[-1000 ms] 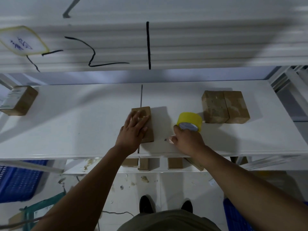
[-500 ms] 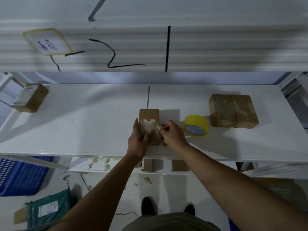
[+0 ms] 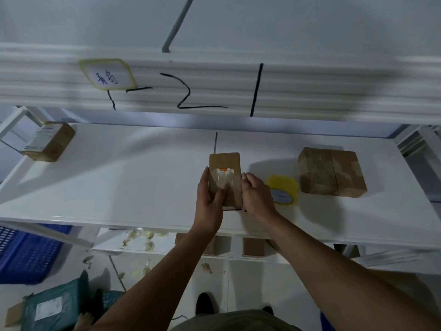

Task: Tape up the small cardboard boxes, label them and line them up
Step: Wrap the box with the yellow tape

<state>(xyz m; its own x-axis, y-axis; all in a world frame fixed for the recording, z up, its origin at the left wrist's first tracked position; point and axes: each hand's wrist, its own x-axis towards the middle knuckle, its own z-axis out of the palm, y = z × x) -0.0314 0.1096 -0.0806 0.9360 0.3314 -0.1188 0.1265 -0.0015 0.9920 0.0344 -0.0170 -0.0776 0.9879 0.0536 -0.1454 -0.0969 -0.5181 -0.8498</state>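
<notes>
The person stands at a white shelf with both hands on a small cardboard box that lies flat near the shelf's front edge. The left hand grips the box's left side: its fingers run up along that side and the thumb lies across the top face. The right hand is at the box's right edge, fingers curled in and touching the cardboard; whether they pinch anything more than the box, I cannot tell. On top of the box there is a white patch with a bit of orange at its upper edge.

Just right of the box, behind the right hand, lies a roll of yellow tape. Further right of the box, two more cardboard boxes stand touching side by side. Well to the left of the box, at the shelf's end, sits another cardboard box. Below and left of the box, a blue crate and a green mailer bag rest on the floor.
</notes>
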